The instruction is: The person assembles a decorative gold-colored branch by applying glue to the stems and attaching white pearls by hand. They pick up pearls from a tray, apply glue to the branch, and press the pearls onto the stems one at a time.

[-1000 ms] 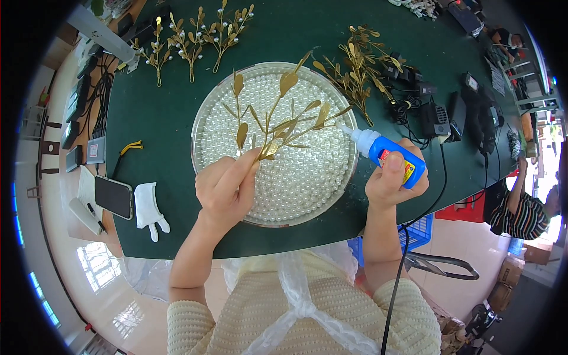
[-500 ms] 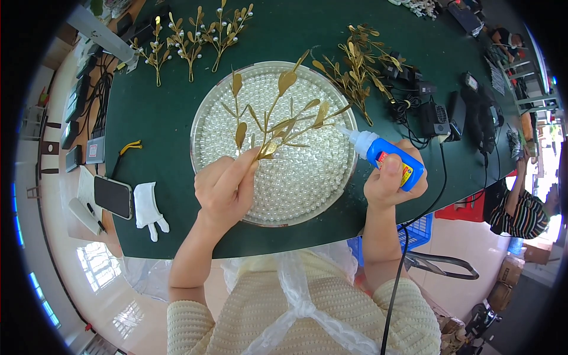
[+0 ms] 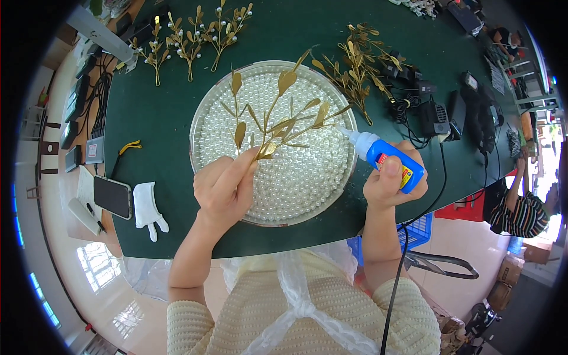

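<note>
Between thumb and fingers, my left hand pinches the lower stem of a gold leaf branch. Its leafy twigs spread above a round tray filled with white pearl beads. My right hand grips a blue glue bottle, thumb pressed on its side. The bottle is tilted, its pale nozzle pointing up and left, close to the tips of the right-hand twigs; whether it touches one I cannot tell.
Gold sprays with pearls lie at the back left. Bare gold branches are piled right of the tray, by black adapters and cables. A phone and a white glove lie left. Another person is at far right.
</note>
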### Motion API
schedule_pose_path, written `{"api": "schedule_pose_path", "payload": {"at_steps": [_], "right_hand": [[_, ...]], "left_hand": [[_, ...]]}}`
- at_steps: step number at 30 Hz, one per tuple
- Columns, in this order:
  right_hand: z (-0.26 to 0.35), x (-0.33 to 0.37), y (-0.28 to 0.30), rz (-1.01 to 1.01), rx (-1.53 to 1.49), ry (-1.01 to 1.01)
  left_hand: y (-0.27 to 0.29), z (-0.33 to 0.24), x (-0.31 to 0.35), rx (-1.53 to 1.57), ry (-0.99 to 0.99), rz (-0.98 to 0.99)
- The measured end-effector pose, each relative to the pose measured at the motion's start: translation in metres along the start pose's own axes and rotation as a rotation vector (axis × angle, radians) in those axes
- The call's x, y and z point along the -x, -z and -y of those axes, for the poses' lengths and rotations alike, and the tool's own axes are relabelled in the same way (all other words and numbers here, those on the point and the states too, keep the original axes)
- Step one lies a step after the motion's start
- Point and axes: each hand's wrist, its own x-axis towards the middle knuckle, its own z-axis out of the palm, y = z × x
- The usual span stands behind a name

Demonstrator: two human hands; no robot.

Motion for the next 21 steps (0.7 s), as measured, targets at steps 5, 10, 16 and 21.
{"api": "schedule_pose_path", "payload": {"at_steps": [5,10,16,21], "right_hand": [[-0.001,0.000,0.000,-0.014,0.020,0.018],[0.002,0.002,-0.005,-0.165,-0.154,-0.168],[-0.006,-0.001,0.001,-0.313,-0.380,-0.565],[-0.002,-0.003,0.003,-0.169,-0.442,-0.638]], "left_hand": [[-0.001,0.001,0.000,0.010,-0.017,-0.019],[0.001,0.001,0.000,0.024,0.021,0.008],[0.001,-0.002,0.000,0.065,0.088,-0.002],[0.001,-0.001,0.000,0.064,0.060,-0.002]]}}
